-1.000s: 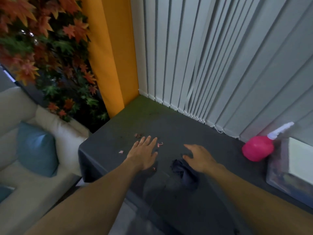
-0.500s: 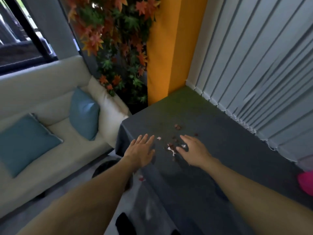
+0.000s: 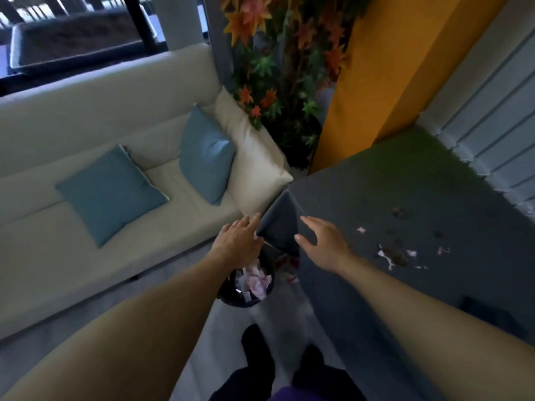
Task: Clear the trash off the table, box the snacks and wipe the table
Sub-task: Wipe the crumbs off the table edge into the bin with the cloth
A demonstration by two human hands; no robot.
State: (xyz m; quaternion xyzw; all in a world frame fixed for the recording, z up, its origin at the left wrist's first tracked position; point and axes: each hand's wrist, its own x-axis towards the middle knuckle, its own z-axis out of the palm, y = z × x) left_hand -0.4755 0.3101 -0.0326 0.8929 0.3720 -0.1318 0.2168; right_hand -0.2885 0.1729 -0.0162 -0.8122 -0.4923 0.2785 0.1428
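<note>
Head view: our left hand [image 3: 237,241] and right hand [image 3: 324,247] lie spread and empty; we judge the paper scraps [image 3: 385,254] light, flimsy, best swept together.

Bare forearms [image 3: 144,328] end in the left hand [image 3: 238,241] and right hand [image 3: 324,246]. Lower down: purple top [image 3: 292,394], dark trousers [image 3: 243,383], black shoes [image 3: 256,342].
</note>
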